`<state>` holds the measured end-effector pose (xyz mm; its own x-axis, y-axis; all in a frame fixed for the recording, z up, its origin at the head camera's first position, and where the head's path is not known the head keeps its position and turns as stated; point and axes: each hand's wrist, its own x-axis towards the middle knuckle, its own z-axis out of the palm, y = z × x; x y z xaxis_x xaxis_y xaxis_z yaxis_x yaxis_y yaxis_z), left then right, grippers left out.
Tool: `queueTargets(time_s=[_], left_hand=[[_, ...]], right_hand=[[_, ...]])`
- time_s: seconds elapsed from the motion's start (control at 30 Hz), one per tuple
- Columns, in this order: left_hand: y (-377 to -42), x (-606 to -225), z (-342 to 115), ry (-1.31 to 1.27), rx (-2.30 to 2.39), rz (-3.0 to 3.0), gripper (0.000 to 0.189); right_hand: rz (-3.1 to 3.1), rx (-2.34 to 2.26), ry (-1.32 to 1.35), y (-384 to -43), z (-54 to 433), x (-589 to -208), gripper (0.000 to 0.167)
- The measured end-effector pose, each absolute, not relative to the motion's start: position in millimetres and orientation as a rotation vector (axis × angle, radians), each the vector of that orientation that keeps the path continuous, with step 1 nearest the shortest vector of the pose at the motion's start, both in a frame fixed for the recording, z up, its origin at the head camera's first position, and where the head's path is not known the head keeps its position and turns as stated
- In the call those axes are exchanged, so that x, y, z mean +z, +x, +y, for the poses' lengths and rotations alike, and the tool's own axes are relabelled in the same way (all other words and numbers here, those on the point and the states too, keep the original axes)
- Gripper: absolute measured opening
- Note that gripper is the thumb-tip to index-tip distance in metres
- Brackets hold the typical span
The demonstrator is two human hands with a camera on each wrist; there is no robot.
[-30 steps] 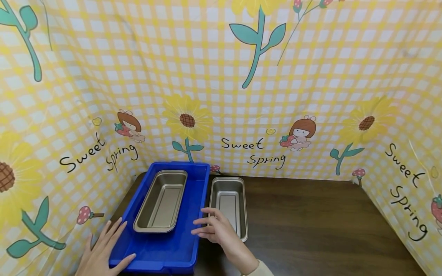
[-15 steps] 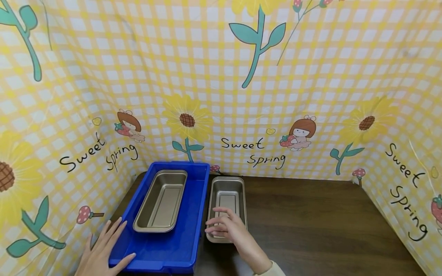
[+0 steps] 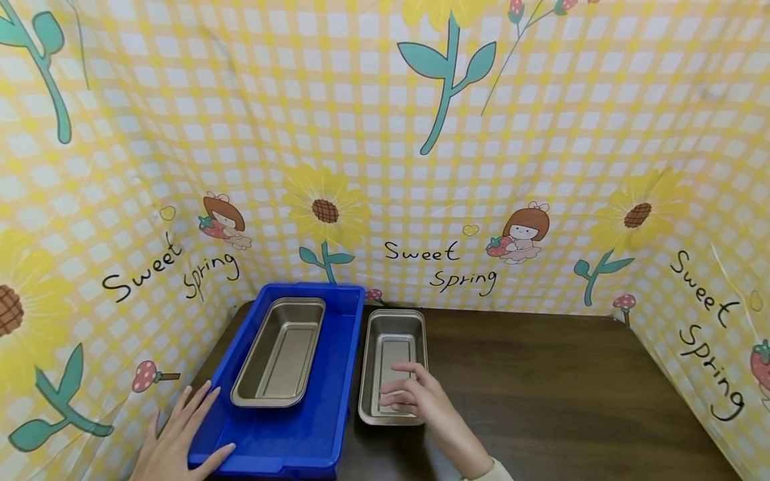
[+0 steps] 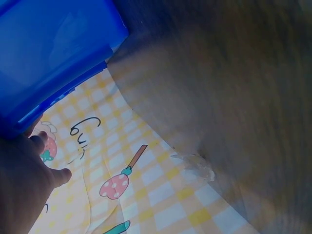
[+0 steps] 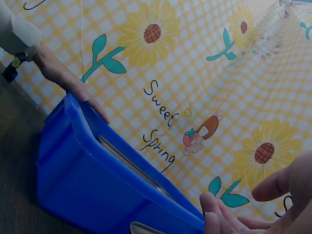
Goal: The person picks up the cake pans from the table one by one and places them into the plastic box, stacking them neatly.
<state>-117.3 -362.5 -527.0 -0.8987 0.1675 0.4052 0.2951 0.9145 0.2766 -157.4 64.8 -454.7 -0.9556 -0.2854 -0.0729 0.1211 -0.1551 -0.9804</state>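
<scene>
A bronze-coloured metal loaf pan [image 3: 283,361] lies inside the blue plastic bin [image 3: 289,444]. My left hand [image 3: 177,434] rests at the bin's left side near its front corner, fingers spread along the rim. A second loaf pan [image 3: 391,344] stands on the table just right of the bin. Over the near half of that pan is my right hand [image 3: 433,407], fingers loosely bent, holding nothing. In the right wrist view, the left hand [image 5: 73,87] lies on the bin's far rim. A corner of a pan [image 5: 146,228] shows beside the bin's wall.
The dark wooden table [image 3: 541,381] stretches to the right of the second pan. A yellow checked cloth [image 3: 445,194] with flowers and lettering hangs behind and on both sides, close to the bin's left side.
My right hand has moved rightward from the bin's right edge to over the second pan. The left hand and the pan in the bin have stayed put.
</scene>
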Motion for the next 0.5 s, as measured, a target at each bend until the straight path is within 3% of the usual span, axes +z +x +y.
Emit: queueTargets(time_s=[0.5], left_hand=[[-116.5, -527.4, -362.5, -0.334, -0.471, -2.706, 0.100]], right_hand=[[1.934, -2.175, -0.131, -157.4, 85.3, -466.1, 0.046]])
